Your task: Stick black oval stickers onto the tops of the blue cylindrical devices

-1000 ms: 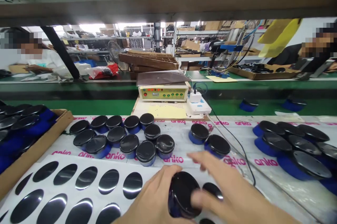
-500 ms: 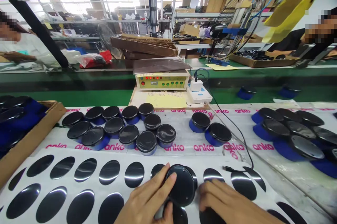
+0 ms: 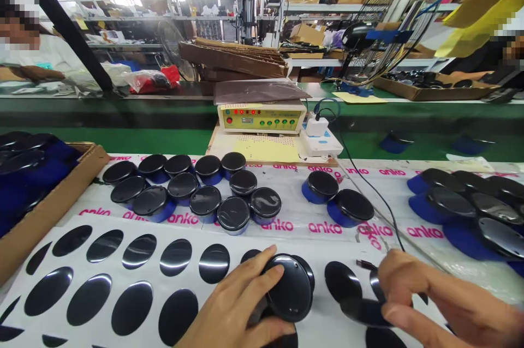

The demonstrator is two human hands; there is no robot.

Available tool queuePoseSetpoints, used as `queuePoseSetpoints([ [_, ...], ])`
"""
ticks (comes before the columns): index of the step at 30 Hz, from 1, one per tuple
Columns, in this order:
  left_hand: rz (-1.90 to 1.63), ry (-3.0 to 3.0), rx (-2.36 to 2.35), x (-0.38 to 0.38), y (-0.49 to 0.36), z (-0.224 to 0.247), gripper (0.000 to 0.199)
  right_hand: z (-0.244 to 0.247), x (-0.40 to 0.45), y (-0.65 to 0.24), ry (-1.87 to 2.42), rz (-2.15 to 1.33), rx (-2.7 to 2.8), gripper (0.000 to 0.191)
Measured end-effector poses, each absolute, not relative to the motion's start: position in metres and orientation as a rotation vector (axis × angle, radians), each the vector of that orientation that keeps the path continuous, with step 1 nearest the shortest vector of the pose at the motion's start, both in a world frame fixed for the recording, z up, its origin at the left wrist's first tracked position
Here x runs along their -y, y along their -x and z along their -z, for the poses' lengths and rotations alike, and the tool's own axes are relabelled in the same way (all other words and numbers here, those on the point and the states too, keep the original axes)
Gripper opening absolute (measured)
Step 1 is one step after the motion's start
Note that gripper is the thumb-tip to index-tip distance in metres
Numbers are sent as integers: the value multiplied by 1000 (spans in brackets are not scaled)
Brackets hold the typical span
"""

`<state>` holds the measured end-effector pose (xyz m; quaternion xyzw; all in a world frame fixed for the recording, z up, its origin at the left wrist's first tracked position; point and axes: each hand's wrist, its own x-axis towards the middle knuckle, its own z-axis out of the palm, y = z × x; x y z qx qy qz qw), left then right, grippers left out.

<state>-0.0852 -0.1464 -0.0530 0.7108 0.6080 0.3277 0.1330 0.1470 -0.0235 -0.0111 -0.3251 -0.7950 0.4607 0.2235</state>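
Observation:
My left hand (image 3: 245, 299) is closed around a round black-topped unit (image 3: 290, 289), with its glossy face turned up and small marks near its rim. Between the thumb and fingers of my right hand (image 3: 421, 293), a black round sticker (image 3: 362, 311) is pinched at its edge, slightly blurred. It hovers over the white sticker sheet (image 3: 100, 269), where rows of black round stickers lie. Under the left hand, part of the sheet is hidden.
Behind the sheet stand several blue units with black tops (image 3: 233, 214), and more crowd the right side (image 3: 444, 203). A cardboard box (image 3: 61, 184) of them is at left. A thin black cable (image 3: 379, 190) crosses the table from a white plug (image 3: 317, 126). A control box (image 3: 262, 119) sits behind.
My right hand has moved right, away from the unit, and a black sticker now shows in its pinch. My left hand keeps its hold. The whole view has shifted a little.

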Motion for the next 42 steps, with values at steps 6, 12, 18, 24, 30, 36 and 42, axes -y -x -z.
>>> queuePoseSetpoints([
  [6, -883, -1359, -1722, 145, 81, 49, 89, 31, 55, -84, 1069, -1535, 1587, 30],
  [12, -923, -1238, -1619, 143, 79, 48, 88, 45, 59, -82, 1072, -1744, 1410, 29],
  [18, -912, -1339, -1616, 143, 82, 47, 85, 47, 60, -80, 1038, -1570, 1535, 26],
  [24, -851, -1423, -1627, 143, 85, 46, 82, 39, 60, -75, 1062, -1313, 1635, 24],
  [30, -877, -1445, -1642, 144, 84, 48, 85, 34, 59, -74, 1048, -1328, 1670, 24],
  [36, -871, -1474, -1629, 146, 85, 49, 85, 37, 60, -72, 1059, -1320, 1679, 24],
  [42, -844, -1449, -1624, 145, 85, 45, 82, 36, 63, -71, 1090, -1276, 1683, 24],
])
